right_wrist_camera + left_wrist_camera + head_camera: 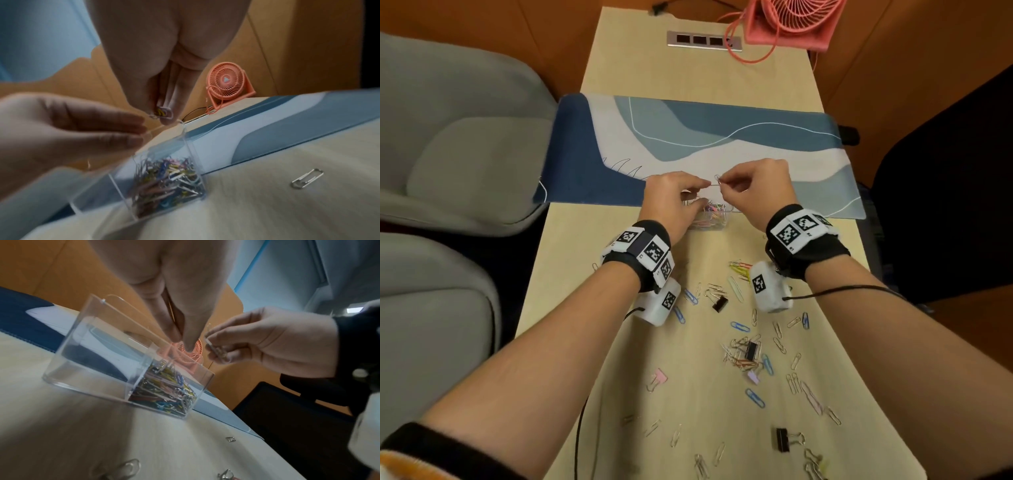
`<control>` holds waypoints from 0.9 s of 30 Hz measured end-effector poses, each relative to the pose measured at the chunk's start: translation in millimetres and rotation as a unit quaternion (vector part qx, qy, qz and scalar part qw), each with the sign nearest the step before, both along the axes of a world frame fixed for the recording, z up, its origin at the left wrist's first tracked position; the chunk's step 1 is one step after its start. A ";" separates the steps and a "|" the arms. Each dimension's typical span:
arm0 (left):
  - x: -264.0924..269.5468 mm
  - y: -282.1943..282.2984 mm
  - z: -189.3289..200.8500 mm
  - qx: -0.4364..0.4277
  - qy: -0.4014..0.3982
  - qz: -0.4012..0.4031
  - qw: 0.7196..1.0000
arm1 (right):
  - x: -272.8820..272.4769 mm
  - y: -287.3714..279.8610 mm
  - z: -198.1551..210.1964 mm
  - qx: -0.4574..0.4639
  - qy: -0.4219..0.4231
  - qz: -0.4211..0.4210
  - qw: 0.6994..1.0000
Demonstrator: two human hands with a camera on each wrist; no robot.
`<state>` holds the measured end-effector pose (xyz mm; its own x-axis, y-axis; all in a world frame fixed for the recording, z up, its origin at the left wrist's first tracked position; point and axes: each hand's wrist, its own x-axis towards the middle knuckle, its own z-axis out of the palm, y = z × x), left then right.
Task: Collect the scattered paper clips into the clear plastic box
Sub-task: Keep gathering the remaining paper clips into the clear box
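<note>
The clear plastic box [717,224] stands at the mat's near edge, one compartment full of coloured paper clips [164,391]. Its hinged lid [115,311] stands open. My left hand [702,188] hovers over the box and seems to pinch the lid's edge between thumb and fingers [131,121]. Just right of it, above the box, my right hand [722,181] pinches a small bunch of paper clips [163,112]. Many loose paper clips [739,325] lie scattered on the wooden table [619,359] nearer to me.
Black binder clips [719,303] and a pink one [659,377] lie among the loose clips. A blue desk mat [722,137] lies behind the box, with a pink fan [787,20] at the far end. Grey chairs [465,137] stand to the left.
</note>
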<state>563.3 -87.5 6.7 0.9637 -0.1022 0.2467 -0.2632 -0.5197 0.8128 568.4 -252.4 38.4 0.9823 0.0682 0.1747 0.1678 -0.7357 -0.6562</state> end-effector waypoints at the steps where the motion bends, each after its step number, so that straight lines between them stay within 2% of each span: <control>1: -1.4 1.9 0.2 0.000 -0.003 -0.006 1.000 | 0.4 4.2 -2.6 -0.032 -0.001 0.018 0.999; 4: -5.4 6.1 1.6 -0.030 -0.007 -0.008 0.999 | 1.7 7.1 -8.9 -0.082 -0.001 0.031 0.996; 7: -10.8 21.1 -0.1 -0.073 -0.002 0.039 0.997 | 1.8 10.9 -9.4 -0.106 -0.001 0.031 0.994; 11: -27.9 50.7 -4.6 -0.041 -0.051 0.097 0.993 | 3.0 20.1 -7.1 -0.191 0.010 0.058 0.980; 13: -38.7 68.3 -8.7 -0.003 -0.053 0.102 0.993 | 2.6 25.4 -6.1 -0.242 0.032 0.057 0.968; 16: -52.2 97.0 -20.4 0.081 -0.006 0.097 0.992 | -0.9 28.8 -3.0 -0.259 0.051 0.041 0.964; 20: -76.2 121.9 -48.0 0.216 0.084 0.029 0.972 | -22.6 30.8 0.1 -0.199 -0.019 0.021 0.980; 23: -102.8 123.9 -64.8 0.275 0.111 -0.041 0.954 | -58.8 49.4 -18.6 -0.168 -0.025 0.102 0.980; 25: -118.1 120.0 -66.2 0.318 0.119 -0.076 0.937 | -81.3 64.9 -42.3 -0.203 0.025 0.167 0.964; 27: -133.4 112.7 -59.5 0.355 0.136 -0.096 0.920 | -99.2 75.3 -62.6 -0.270 0.076 0.193 0.940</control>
